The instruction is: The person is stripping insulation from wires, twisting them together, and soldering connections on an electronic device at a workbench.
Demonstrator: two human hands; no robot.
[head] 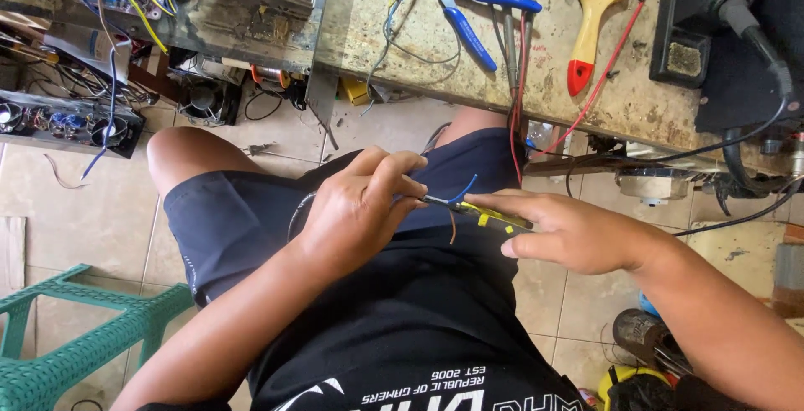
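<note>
Over my lap, my left hand pinches one end of a thin bundle of wires, with blue, yellow and brown strands showing. My right hand holds the other end, fingers stretched along the yellow part. The two hands are close together above my dark shorts. A loose blue strand curls up between them and a brown one hangs down.
A worn workbench lies ahead with blue-handled pliers, a paintbrush with a red-tipped handle, red and black cables and a black device. Electronics and wires crowd the left. A green plastic stool stands at the lower left.
</note>
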